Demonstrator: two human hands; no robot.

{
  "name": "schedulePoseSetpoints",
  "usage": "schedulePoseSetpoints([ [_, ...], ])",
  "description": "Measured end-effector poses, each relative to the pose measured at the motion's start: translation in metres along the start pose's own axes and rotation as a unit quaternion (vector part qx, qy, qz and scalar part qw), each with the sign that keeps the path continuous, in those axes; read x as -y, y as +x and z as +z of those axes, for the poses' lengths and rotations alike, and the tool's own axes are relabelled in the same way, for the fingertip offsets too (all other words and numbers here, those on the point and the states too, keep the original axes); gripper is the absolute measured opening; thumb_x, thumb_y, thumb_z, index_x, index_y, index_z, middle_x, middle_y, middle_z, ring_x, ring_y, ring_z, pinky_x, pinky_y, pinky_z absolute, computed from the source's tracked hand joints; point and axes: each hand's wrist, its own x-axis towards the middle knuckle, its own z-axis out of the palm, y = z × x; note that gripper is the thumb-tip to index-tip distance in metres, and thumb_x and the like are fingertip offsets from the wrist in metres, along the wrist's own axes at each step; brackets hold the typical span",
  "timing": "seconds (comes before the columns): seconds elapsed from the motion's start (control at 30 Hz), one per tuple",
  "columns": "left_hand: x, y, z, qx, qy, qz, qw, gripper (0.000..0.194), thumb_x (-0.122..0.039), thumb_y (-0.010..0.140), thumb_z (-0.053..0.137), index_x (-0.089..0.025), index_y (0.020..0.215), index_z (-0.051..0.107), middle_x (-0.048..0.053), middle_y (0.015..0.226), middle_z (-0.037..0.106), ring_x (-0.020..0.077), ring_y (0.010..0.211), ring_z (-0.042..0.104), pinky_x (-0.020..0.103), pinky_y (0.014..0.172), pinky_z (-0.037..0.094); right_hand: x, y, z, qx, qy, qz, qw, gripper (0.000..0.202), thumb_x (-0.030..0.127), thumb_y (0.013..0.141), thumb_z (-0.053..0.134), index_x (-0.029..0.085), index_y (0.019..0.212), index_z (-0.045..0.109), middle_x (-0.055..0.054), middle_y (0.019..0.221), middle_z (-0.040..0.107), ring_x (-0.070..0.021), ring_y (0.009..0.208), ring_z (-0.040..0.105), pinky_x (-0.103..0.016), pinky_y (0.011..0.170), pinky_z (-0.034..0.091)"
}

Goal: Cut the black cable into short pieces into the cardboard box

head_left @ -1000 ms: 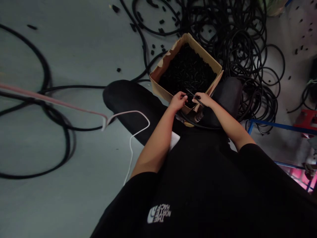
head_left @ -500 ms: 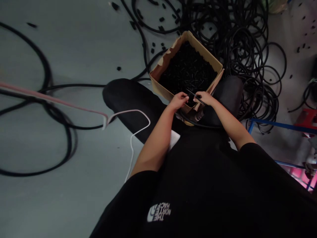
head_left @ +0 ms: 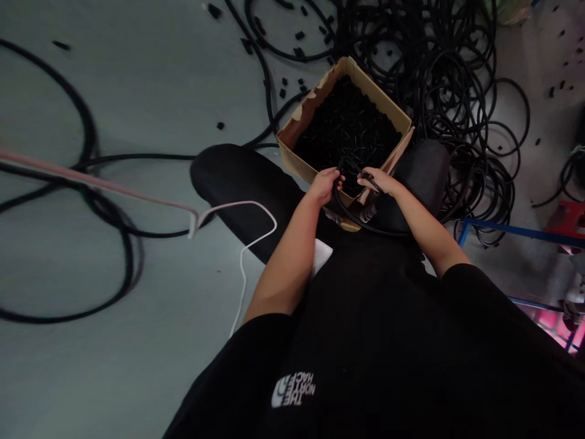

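In front of my lap, a cardboard box (head_left: 297, 155) holds a heap of short black hose pieces (head_left: 347, 122). At its near edge my left hand (head_left: 325, 185) is closed around a black hose (head_left: 339, 198), whose end sticks up over the box. From there the hose bends down and runs to the right across my lap. My right hand (head_left: 379, 180), just to the right, is closed on the dark handles of what look like scissors (head_left: 366, 175). Their blades are hard to make out against the black pieces.
A large tangle of black hose (head_left: 439, 91) lies behind and right of the box. More hose loops (head_left: 86, 134) spread over the floor at left. A white cable (head_left: 244, 262) crosses near my left leg. A blue frame (head_left: 503, 225) stands at right. Loose black pieces (head_left: 283, 91) dot the floor.
My left hand has moved slightly left and now has the hose in it, with its end raised between the hands. The thin blade seen earlier is less distinct. My right hand is nearly unmoved.
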Motion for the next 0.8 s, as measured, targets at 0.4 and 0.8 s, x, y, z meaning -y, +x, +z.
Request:
schedulePoseSetpoints([
  [0.4, 0.004, -0.002, 0.0, 0.035, 0.037, 0.012, 0.999, 0.024, -0.005, 0.109, 0.078, -0.02, 0.098, 0.063, -0.002, 0.077, 0.071, 0.0097, 0.06, 0.057, 0.017, 0.054, 0.038, 0.004, 0.001, 0.005, 0.024, -0.011, 0.048, 0.998, 0.027, 0.044, 0.109, 0.078, 0.019, 0.103, 0.069, 0.003, 0.081, 0.065, -0.0168, 0.072, 0.061, -0.029, 0.074, 0.047],
  [0.8, 0.013, 0.005, 0.0, -0.009, 0.134, 0.052, 0.99, 0.025, -0.011, 0.105, 0.085, -0.022, 0.101, 0.062, -0.004, 0.071, 0.067, 0.0106, 0.055, 0.055, 0.019, 0.056, 0.038, 0.011, -0.001, 0.003, -0.041, -0.104, 0.049, 0.993, 0.055, 0.072, 0.096, 0.083, 0.019, 0.09, 0.072, 0.0, 0.086, 0.067, -0.0199, 0.088, 0.064, -0.031, 0.081, 0.044],
])
